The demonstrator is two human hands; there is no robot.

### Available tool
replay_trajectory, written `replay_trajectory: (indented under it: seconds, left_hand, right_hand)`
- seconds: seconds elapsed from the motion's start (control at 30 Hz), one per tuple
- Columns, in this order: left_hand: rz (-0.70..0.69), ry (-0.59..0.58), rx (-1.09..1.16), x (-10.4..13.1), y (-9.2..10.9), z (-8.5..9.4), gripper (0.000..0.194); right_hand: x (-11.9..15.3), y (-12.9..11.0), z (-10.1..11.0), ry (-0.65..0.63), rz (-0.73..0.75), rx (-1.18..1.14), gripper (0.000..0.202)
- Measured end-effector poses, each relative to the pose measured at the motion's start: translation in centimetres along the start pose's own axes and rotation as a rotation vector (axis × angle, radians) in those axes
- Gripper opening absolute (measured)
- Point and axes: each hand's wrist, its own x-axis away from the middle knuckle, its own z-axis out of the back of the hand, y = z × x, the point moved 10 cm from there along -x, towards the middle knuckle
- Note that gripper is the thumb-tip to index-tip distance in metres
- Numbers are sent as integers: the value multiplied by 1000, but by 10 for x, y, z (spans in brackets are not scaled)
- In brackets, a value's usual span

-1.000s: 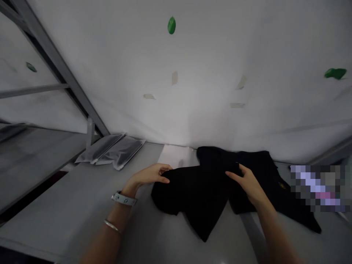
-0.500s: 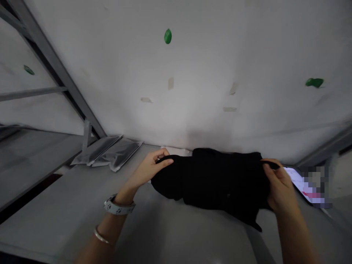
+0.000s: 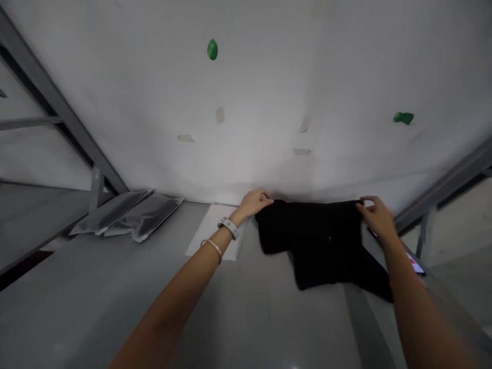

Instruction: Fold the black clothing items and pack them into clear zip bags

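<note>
A black garment, its exact kind unclear, lies partly folded against the back of the grey table. My left hand, with a watch on a pale band and a bangle at the wrist, pinches its upper left corner. The upper right corner is held between the thumb and fingers of my right hand. A lower flap of the cloth spreads toward my right forearm. Left of the garment, a white sheet lies flat, partly covered by my left wrist.
Two zip bags with dark contents rest at the back left of the grey tabletop. A phone with a lit screen is behind my right forearm. A pale wall and slanted metal bars bound the table.
Both hands have moved the garment toward the wall, and its top edge is now stretched straighter. My left hand has come nearer the right one. More of the white sheet shows.
</note>
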Motion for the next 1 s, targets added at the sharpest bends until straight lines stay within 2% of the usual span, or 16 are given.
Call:
replay_trajectory:
  seconds: [0.1, 0.17, 0.23, 0.3, 0.4, 0.53, 0.63, 0.7, 0.8, 0.87, 1.0]
  left_hand:
    - [0, 68, -77, -10, -11, -16, 25]
    - [-37, 106, -114, -5, -7, -23, 28]
    - [-91, 118, -142, 6, 3, -31, 29]
    - [-189, 86, -189, 17, 17, -44, 32]
    - [-304, -41, -316, 33, 26, -73, 42]
    - [-272, -190, -389, 43, 7, -100, 49]
    - [-269, -216, -349, 45, 2, -102, 49]
    - [-282, -168, -313, 47, 2, -91, 45]
    - [-219, -41, -293, 51, -15, -54, 43]
    - [-99, 41, -321, 58, -43, -19, 48]
    - [284, 252, -558, 98, -125, 77, 51]
  right_hand:
    - [3, 10, -38, -66, -17, 45, 63]
    - [19, -3, -61, -137, 67, 62, 61]
    - [45, -26, -89, -263, 192, 90, 55]
    - [74, -46, -117, -396, 252, 143, 52]
    - [110, -53, -152, -515, 149, 312, 53]
    - [132, -56, -175, -545, 124, 536, 55]
    - [133, -55, -177, -521, 152, 590, 55]
    - [131, -56, -175, -498, 181, 581, 55]
    - [132, -58, -172, -467, 205, 560, 55]
    - [133, -59, -170, -451, 200, 561, 55]
    - [136, -62, -168, -424, 197, 575, 55]
